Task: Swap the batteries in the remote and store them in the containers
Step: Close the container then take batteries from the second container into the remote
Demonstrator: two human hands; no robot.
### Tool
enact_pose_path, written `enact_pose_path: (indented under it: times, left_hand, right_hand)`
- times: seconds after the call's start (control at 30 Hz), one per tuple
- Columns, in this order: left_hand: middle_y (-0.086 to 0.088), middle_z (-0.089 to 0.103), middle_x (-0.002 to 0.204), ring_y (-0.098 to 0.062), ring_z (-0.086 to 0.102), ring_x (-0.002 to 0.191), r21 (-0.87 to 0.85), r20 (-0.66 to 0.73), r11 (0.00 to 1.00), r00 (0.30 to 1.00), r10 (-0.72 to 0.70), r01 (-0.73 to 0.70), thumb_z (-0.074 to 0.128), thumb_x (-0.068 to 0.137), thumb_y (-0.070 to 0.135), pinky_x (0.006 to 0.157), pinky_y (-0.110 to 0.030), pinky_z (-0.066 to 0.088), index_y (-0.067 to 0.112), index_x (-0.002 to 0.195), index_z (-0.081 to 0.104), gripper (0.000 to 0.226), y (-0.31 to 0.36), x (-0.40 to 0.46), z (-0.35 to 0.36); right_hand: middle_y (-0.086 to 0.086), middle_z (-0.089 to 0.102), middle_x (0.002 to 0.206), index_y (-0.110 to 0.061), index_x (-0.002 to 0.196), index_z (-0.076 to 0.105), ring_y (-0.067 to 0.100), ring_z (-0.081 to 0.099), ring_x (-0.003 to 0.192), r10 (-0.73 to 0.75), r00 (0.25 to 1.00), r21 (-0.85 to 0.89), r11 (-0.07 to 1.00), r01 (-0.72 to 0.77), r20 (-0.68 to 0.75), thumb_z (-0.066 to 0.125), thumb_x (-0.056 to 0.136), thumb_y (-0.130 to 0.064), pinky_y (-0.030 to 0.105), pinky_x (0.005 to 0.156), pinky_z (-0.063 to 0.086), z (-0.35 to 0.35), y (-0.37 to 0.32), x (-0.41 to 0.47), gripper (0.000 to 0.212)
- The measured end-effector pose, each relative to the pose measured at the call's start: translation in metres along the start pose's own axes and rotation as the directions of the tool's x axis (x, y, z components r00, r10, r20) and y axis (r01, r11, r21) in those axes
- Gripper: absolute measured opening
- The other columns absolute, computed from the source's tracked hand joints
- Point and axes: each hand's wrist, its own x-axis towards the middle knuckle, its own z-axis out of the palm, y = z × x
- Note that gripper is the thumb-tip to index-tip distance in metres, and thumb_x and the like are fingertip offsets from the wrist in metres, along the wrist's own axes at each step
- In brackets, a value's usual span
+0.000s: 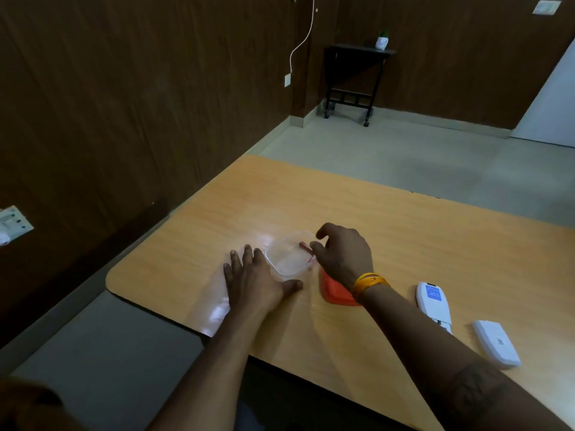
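1. Left hand (255, 279) lies flat and empty on the worktop (404, 231), touching the clear container (287, 259).
2. Right hand (343, 255), fingers loosely curled, hovers at the container's right rim beside a red battery (305, 246) inside; whether it touches the battery, I cannot tell.
3. Remote (434, 301) lies right, well apart.

Open tabletop (404, 231) beyond container (287, 259) (orange lid (334, 293) close right).

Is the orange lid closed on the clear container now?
No. The orange lid lies on the table beside the open clear container, under the right hand's wrist.
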Motion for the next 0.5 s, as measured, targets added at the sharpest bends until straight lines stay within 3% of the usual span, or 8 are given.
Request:
enact_pose_path:
  times: [0.1, 0.23, 0.5]
  left_hand:
    - [-0.010, 0.008, 0.175, -0.037, -0.002, 0.161, 0.017, -0.015, 1.000, 1.000, 0.025, -0.025, 0.064, 0.066, 0.090, 0.128, -0.054, 0.004, 0.014, 0.165, 0.014, 0.134, -0.003, 0.000, 0.001]
    - [-0.011, 0.009, 0.175, -0.037, 0.000, 0.161, 0.022, -0.023, 0.999, 0.999, 0.034, -0.033, 0.065, 0.068, 0.088, 0.128, -0.054, 0.005, 0.012, 0.165, 0.015, 0.133, -0.002, 0.000, 0.001]
    - [-0.012, 0.010, 0.175, -0.037, -0.001, 0.161, 0.013, -0.014, 1.000, 1.000, 0.028, -0.028, 0.068, 0.068, 0.085, 0.128, -0.054, 0.006, 0.011, 0.164, 0.018, 0.131, 0.001, -0.001, -0.003]
  right_hand:
    - [0.009, 0.075, 0.105, -0.021, 0.105, 0.075, 0.034, 0.068, 0.100, -0.033, 0.987, -0.126, 0.991, 0.053, 0.159, 0.067, 0.090, -0.036, 0.032, 0.068, 0.042, 0.008, -0.022, 0.015, 0.023]
    - [0.018, 0.072, 0.106, -0.007, 0.099, 0.069, 0.041, 0.069, 0.096, -0.001, 0.977, -0.323, 0.944, 0.072, 0.214, 0.064, 0.091, -0.020, 0.034, 0.067, 0.042, 0.015, -0.041, 0.025, 0.016]
    - [0.019, 0.071, 0.112, -0.006, 0.106, 0.067, 0.041, 0.068, 0.101, 0.110, 0.970, -0.324, 0.946, -0.034, 0.218, 0.060, 0.088, -0.009, 0.034, 0.070, 0.043, 0.024, -0.048, 0.026, 0.019]
